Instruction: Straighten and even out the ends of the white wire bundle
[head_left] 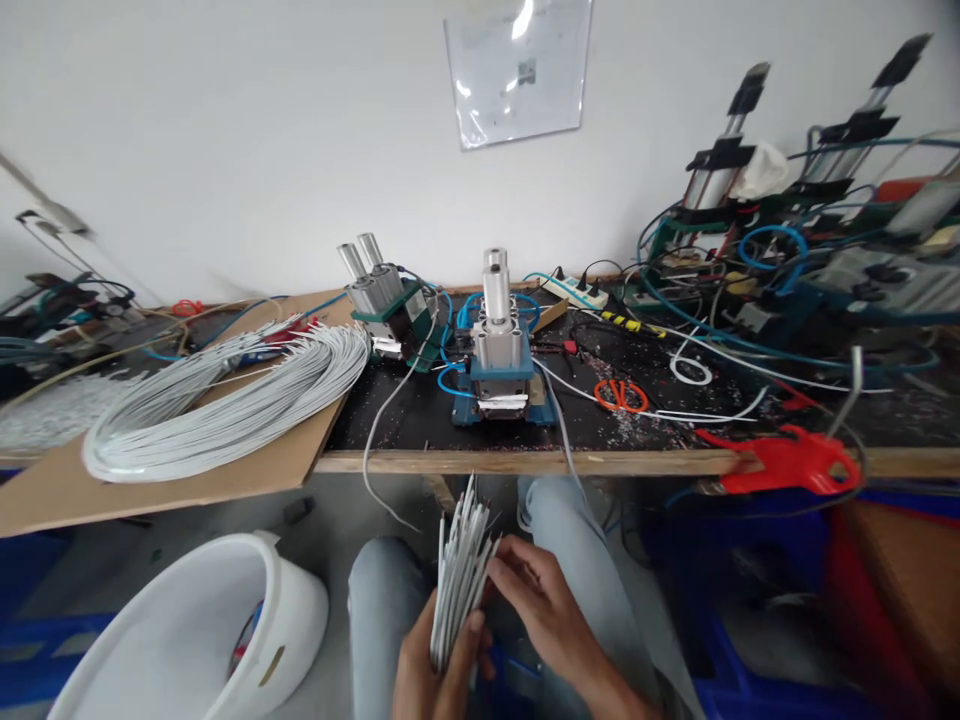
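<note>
1. The left hand (439,670) grips a bundle of white wires (459,570) at the bottom centre of the frame.
2. The right hand (541,600) touches the bundle's side, fingers curled loosely.
3. Above, a small press (501,350) stands on the counter (525,461).
4. A white bucket (202,630) sits lower left.

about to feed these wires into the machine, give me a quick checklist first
1. Bundle of white wires held firmly: ok, the left hand grips its lower end.
2. Wire ends level: not ok, the tips fan out unevenly; the right hand touches the bundle's side.
3. Front of the small machine free of clutter: ok, though loose wires run alongside.
4. Scissors out of the way: ok, lying to its right.
5. Machine powered: cannot tell.
</note>
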